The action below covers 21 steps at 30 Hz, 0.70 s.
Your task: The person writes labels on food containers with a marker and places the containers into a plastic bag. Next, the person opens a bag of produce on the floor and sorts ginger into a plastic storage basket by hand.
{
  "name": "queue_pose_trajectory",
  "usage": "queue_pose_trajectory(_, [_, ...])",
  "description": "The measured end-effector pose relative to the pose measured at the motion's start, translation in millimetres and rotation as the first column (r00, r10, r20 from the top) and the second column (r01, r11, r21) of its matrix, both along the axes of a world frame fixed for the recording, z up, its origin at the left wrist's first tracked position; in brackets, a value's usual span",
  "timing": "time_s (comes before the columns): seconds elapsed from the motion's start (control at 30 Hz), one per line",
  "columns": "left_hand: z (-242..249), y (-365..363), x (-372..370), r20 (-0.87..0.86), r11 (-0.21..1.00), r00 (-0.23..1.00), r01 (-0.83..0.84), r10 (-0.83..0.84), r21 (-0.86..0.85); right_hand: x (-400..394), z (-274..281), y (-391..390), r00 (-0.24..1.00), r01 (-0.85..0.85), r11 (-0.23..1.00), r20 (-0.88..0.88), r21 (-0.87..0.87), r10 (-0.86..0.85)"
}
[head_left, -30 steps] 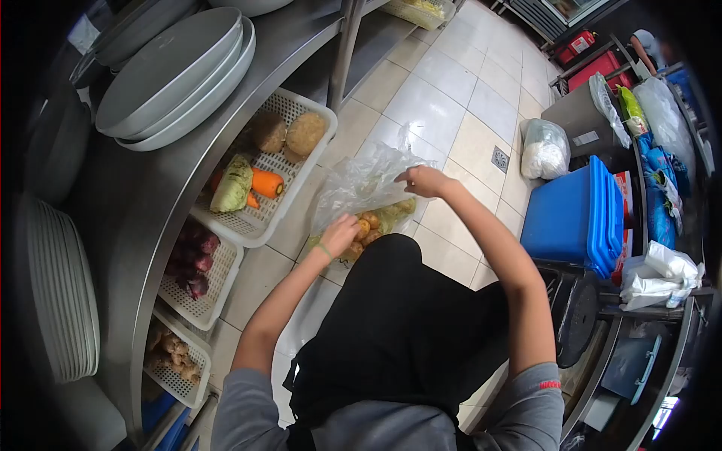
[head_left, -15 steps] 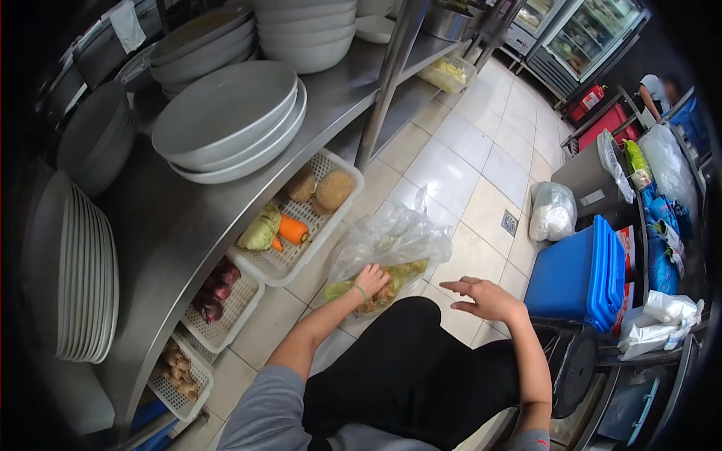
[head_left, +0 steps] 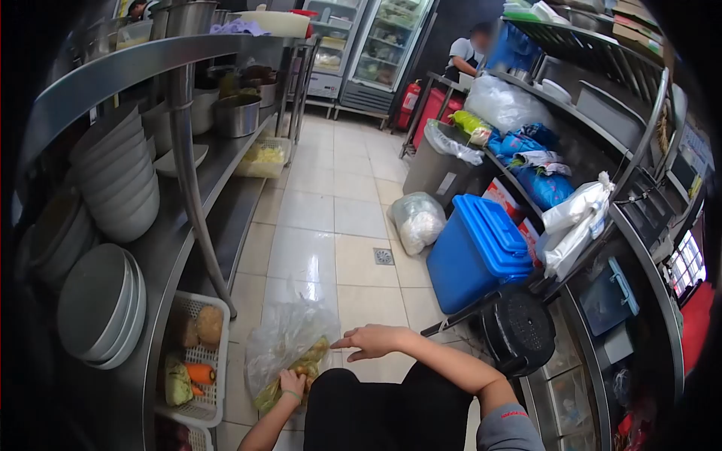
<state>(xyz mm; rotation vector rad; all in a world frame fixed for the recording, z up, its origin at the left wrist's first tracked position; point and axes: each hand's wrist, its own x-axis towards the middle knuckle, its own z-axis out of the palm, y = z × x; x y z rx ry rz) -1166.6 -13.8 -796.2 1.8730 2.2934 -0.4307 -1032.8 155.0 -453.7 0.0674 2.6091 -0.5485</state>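
Observation:
On the floor in front of my knees lies a clear plastic bag (head_left: 282, 331), crumpled at its far end. Its near part, yellow-green, holds lumpy brownish-yellow pieces (head_left: 310, 364) that I cannot name. My left hand (head_left: 292, 382) presses onto this near part, its fingers curled on the bag. To the bag's right, my right hand (head_left: 368, 342) hovers with fingers stretched toward the bag, holding nothing.
A white basket (head_left: 223, 353) with a carrot (head_left: 200, 373), cabbage (head_left: 178, 379) and round brown produce sits under the left steel shelf. Bowls (head_left: 94, 304) are stacked above. At right stand a blue bin (head_left: 474, 255) and black stool (head_left: 519, 327). A person (head_left: 466, 56) works far back.
The view has swung up and to the right, showing more of the aisle and right-hand shelves. My left hand stays at the bag; my right hand is now closer to it.

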Motion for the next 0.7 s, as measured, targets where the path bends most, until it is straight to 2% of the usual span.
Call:
queue_pose_trajectory(0.07, [-11.7,6.5,-5.5,0.094,0.998,0.994,-0.063,0.063,-0.01,2.5,-2.4,1.4,1.0,0.012,1.0,0.01,-0.017,-0.011])
queue_pose_trajectory(0.17, [-19.3,5.2,-7.6,0.038,1.0,0.999,-0.024,0.023,0.016,4.7,-7.8,9.2,1.0,-0.011,1.0,0.02,-0.02,0.011])
queue_pose_trajectory(0.23, [-23.8,5.8,-11.3,0.118,0.996,0.992,-0.054,0.045,0.074,6.4,-20.5,14.7,1.0,-0.019,0.999,0.012,-0.039,0.019])
queue_pose_trajectory(0.27, [-28.0,6.2,-13.9,0.168,0.99,0.983,-0.087,0.068,0.109,3.8,-12.1,12.6,0.999,0.012,0.999,0.045,0.05,-0.015])
queue_pose_trajectory(0.33, [-27.8,-7.5,-12.6,0.246,0.972,0.963,-0.154,0.108,0.177,0.9,14.0,4.8,0.941,0.281,0.96,-0.196,0.005,-0.275])
queue_pose_trajectory(0.37, [-6.4,-10.6,-8.7,0.271,0.958,0.955,-0.182,0.119,0.22,-3.1,24.3,1.4,0.808,0.378,0.917,-0.437,-0.129,-0.395])
queue_pose_trajectory(0.4, [19.2,-9.8,-5.6,0.297,0.94,0.947,-0.209,0.125,0.269,-5.5,32.7,0.5,0.597,0.433,0.859,-0.626,-0.275,-0.502])
queue_pose_trajectory(0.5, [134.6,-28.3,-2.3,0.635,0.864,0.755,-0.422,0.167,0.274,-11.5,46.9,4.9,0.269,0.4,0.773,-0.743,-0.493,-0.613])
queue_pose_trajectory(0.53, [155.3,-33.8,-7.5,0.67,0.812,0.728,-0.474,0.144,0.34,-9.3,42.4,8.2,0.404,0.448,0.791,-0.695,-0.417,-0.595])
queue_pose_trajectory(0.57, [171.4,-40.3,-14.5,0.703,0.751,0.702,-0.526,0.119,0.399,-7.3,34.2,12.1,0.646,0.439,0.869,-0.591,-0.23,-0.483])
queue_pose_trajectory(0.6, [190.3,-47.3,-23.1,0.731,0.681,0.676,-0.577,0.09,0.451,-5.1,26.3,13.8,0.836,0.369,0.928,-0.418,-0.047,-0.354])
queue_pose_trajectory(0.63, [219.9,-56.0,-34.6,0.726,0.604,0.684,-0.61,0.074,0.513,-1.2,18.4,10.3,0.944,0.162,0.978,-0.31,0.132,-0.115])
queue_pose_trajectory(0.67, [246.7,-62.0,-48.5,0.718,0.517,0.693,-0.636,0.058,0.573,0.8,14.1,8.8,0.98,-0.074,0.957,-0.155,0.282,0.121])
queue_pose_trajectory(0.7, [257.2,-66.2,-68.7,0.645,0.441,0.757,-0.617,0.107,0.651,0.5,22.6,3.0,0.979,-0.034,0.972,-0.189,0.232,0.08])
